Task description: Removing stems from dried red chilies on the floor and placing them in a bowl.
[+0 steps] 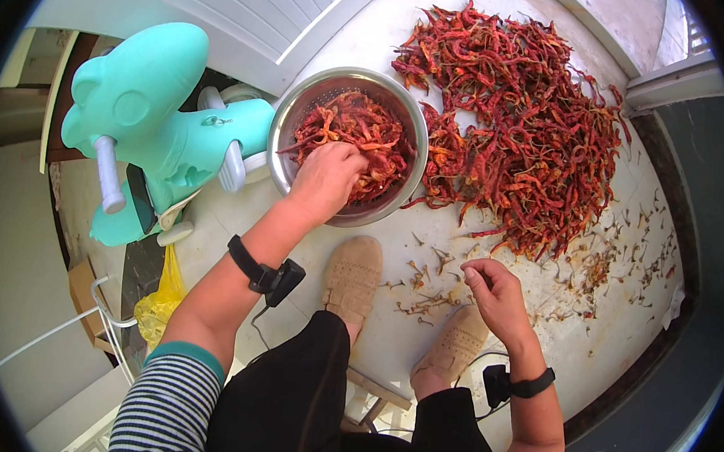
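Note:
My left hand (329,178) reaches over the rim of a steel colander bowl (277,166), its fingers curled down against the dried red chilies (354,118) inside. Whether it grips one of them is hidden. Above the floor, right of the bowl, my right hand (498,301) is closed with thumb and fingers together; anything in that pinch is too small to name. Beyond it spreads a large heap of dried red chilies (528,137). Loose chili stems (436,303) lie on the floor beside and below my right hand.
A turquoise animal-shaped ride-on toy (159,128) stands left of the bowl. A yellow plastic bag (157,300) hangs near a white metal rack (104,313). My feet in tan shoes (352,277) are close below the bowl. More stems and bits (598,272) litter the right-hand floor (650,309).

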`<control>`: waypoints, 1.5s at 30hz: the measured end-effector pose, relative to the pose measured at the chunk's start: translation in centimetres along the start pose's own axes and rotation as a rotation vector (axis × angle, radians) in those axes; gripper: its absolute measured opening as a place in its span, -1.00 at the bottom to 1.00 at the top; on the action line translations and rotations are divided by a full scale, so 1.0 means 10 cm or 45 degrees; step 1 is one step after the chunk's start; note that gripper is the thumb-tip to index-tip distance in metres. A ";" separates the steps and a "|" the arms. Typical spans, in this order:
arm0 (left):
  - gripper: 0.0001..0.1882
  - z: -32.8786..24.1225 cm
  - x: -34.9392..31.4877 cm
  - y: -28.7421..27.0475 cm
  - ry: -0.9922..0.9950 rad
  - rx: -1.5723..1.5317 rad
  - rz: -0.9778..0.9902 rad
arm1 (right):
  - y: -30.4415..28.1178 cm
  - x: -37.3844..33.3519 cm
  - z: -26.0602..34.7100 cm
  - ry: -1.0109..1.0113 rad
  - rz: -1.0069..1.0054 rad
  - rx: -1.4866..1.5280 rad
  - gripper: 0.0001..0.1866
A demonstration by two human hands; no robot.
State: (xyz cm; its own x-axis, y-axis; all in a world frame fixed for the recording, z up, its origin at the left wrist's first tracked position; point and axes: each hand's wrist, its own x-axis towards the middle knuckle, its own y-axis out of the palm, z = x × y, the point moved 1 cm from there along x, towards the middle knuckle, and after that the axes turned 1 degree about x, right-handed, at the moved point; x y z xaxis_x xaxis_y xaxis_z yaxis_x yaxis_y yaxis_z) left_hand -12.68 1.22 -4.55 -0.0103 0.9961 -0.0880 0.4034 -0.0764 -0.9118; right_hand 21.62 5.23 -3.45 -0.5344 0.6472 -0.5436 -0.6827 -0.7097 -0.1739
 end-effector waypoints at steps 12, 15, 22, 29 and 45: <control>-0.63 -0.36 -0.44 -0.06 0.095 -0.051 0.165 | -0.26 0.14 -0.31 -0.208 -0.170 -1.057 -0.79; -0.60 -0.46 -0.48 0.00 0.052 0.024 0.245 | -0.26 0.31 -0.36 -0.332 -0.222 -1.192 -0.72; -0.65 -0.73 -0.38 -0.04 0.141 -0.124 0.090 | -0.15 0.68 -0.59 -0.395 -0.199 -1.477 -0.74; -0.73 -0.87 -0.29 -0.01 0.241 -0.364 0.190 | -0.11 0.44 -0.15 -0.391 -0.241 -0.821 -0.92; -0.79 -1.20 -0.16 0.11 -0.452 -1.650 0.652 | 0.21 0.00 0.33 0.084 0.070 0.635 -0.80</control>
State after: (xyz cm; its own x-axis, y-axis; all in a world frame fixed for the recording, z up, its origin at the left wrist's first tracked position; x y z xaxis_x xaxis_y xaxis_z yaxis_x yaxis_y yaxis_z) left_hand -1.20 0.13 -0.60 0.2424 0.7935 -0.5582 0.9636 -0.1300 0.2336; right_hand 18.52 4.64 -1.05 -0.5546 0.5820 -0.5948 -0.8180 -0.5125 0.2613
